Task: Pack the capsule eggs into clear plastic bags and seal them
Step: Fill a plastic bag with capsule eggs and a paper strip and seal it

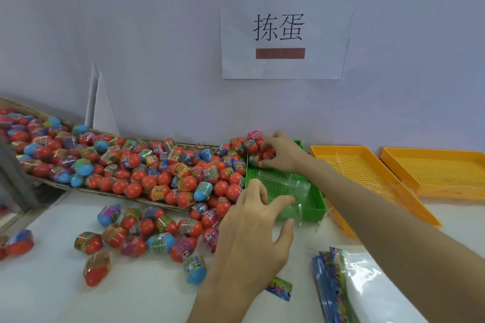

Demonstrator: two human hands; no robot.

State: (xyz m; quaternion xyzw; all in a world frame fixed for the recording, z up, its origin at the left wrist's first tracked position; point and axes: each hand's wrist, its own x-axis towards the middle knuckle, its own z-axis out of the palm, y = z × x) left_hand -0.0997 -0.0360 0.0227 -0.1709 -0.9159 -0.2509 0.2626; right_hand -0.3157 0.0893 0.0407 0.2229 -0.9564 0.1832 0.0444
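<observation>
A big heap of capsule eggs (pixel 147 170), red with blue, pink or green halves, fills a long cardboard tray (pixel 86 190) on the left and spills onto the white table. My right hand (pixel 280 152) reaches to the heap's far right end and grips red eggs (pixel 267 155) at the back of the green perforated tray (pixel 315 208). My left hand (pixel 257 220) hovers at the green tray's near left corner, fingers spread, its fingertips on a clear plastic zip bag (pixel 294 189) lying over the tray.
Two orange perforated trays (pixel 367 165) (pixel 441 168) lie to the right along the wall. A stack of printed cards in clear bags (pixel 341 288) sits at the near right; one loose card (pixel 279 287) lies beside my left wrist. Loose eggs (pixel 136 238) dot the near table.
</observation>
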